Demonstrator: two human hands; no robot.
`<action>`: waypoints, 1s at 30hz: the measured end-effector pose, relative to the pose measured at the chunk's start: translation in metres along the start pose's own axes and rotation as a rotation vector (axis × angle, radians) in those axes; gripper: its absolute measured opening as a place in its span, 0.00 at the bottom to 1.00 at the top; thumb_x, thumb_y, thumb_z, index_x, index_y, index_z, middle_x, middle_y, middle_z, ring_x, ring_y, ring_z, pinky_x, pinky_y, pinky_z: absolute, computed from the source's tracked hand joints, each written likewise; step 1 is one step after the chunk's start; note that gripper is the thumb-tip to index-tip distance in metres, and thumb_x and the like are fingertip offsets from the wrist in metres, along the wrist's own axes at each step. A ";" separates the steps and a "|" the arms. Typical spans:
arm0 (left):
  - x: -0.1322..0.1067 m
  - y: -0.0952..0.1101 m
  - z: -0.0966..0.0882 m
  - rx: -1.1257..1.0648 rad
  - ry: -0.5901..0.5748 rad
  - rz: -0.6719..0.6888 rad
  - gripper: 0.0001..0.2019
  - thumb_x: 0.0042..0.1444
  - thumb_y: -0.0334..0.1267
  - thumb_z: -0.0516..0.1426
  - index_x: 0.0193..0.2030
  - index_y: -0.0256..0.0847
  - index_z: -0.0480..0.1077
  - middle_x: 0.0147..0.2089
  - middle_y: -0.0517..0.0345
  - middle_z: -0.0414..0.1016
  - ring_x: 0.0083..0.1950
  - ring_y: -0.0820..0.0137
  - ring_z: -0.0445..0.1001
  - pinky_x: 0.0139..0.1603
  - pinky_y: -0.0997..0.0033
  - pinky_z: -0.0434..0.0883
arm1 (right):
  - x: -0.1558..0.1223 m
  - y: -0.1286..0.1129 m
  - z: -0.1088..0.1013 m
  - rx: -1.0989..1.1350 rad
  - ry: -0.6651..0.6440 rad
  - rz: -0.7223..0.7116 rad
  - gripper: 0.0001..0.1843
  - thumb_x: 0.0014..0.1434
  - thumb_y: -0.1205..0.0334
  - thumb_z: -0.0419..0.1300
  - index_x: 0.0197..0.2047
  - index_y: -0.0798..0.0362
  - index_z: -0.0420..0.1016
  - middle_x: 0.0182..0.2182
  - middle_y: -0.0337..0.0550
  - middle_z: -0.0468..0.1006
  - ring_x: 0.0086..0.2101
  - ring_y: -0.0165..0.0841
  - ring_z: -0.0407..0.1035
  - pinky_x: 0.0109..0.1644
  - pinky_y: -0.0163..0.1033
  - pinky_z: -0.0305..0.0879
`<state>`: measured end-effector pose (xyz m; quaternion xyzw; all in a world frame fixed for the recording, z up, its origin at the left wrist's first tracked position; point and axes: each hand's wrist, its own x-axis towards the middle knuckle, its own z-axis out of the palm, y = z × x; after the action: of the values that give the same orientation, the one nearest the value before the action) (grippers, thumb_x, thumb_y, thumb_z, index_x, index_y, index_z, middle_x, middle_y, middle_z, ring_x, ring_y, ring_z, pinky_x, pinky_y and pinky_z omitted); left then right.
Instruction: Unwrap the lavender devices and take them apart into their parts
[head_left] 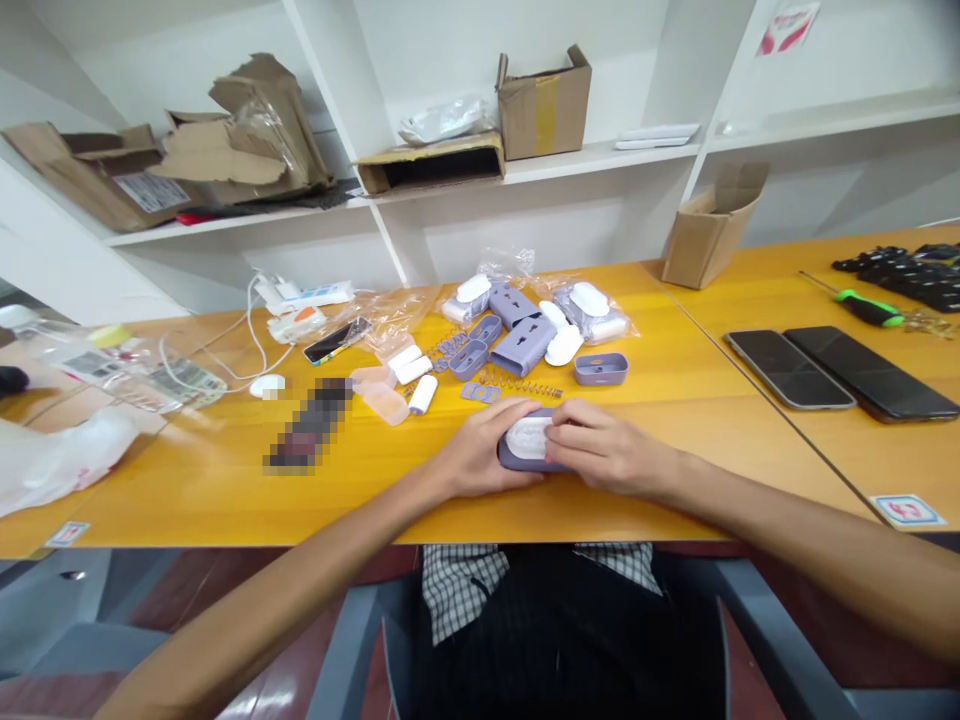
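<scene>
My left hand (480, 452) is wrapped round an oval purple-grey plastic housing (517, 463) near the table's front edge. A white oval piece (526, 438) sits in the housing's upturned end. My right hand (609, 450) has its fingers bent and pressed together at the right side of the white piece; its fingertips hide part of it. Just beyond lie a shallow purple-grey oval ring (601, 370), coil springs (532, 386), a flat grey plate (480, 392), tall purple-grey housings (523, 343), white oval caps (564, 345) and small white cylinders (424, 394).
Bagged parts (596, 312) lie behind the pile. Left are a phone (337, 341), cables, a power strip (319, 296) and a clear bottle (112, 365). Right are two dark phones (791, 370) and a green-handled screwdriver (870, 309). A cardboard box (712, 235) stands against the shelves.
</scene>
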<state>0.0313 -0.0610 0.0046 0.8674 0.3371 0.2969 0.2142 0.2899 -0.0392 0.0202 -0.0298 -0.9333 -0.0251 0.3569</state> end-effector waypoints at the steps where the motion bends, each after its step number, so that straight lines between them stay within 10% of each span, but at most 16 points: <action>1: 0.001 0.000 -0.001 -0.006 -0.007 -0.012 0.45 0.51 0.53 0.74 0.74 0.49 0.63 0.69 0.44 0.73 0.67 0.47 0.76 0.70 0.43 0.72 | 0.000 0.002 0.000 0.005 -0.005 -0.010 0.11 0.75 0.70 0.54 0.45 0.52 0.78 0.37 0.48 0.78 0.43 0.41 0.69 0.45 0.46 0.73; 15: 0.004 0.007 -0.006 -0.001 -0.043 -0.078 0.44 0.54 0.49 0.72 0.75 0.50 0.61 0.70 0.45 0.72 0.69 0.46 0.73 0.72 0.42 0.70 | -0.005 0.016 -0.015 0.232 0.109 0.274 0.07 0.70 0.64 0.64 0.49 0.47 0.81 0.42 0.48 0.84 0.43 0.41 0.75 0.49 0.51 0.74; 23: 0.008 -0.011 -0.022 -0.195 -0.060 -0.128 0.43 0.45 0.50 0.77 0.66 0.49 0.66 0.66 0.46 0.71 0.67 0.48 0.73 0.69 0.43 0.71 | -0.011 0.037 -0.032 0.594 -0.087 0.540 0.13 0.69 0.51 0.64 0.50 0.50 0.81 0.44 0.47 0.85 0.43 0.40 0.77 0.51 0.47 0.73; 30: 0.022 -0.027 -0.030 -0.200 -0.038 -0.143 0.42 0.46 0.52 0.76 0.65 0.50 0.65 0.64 0.47 0.72 0.66 0.48 0.73 0.68 0.45 0.71 | 0.002 0.059 -0.001 0.573 -0.292 0.432 0.60 0.47 0.53 0.80 0.78 0.43 0.59 0.69 0.53 0.71 0.64 0.50 0.69 0.68 0.56 0.67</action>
<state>0.0122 -0.0219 0.0189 0.8209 0.3626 0.2964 0.3269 0.2938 0.0198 0.0237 -0.1279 -0.9158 0.3168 0.2113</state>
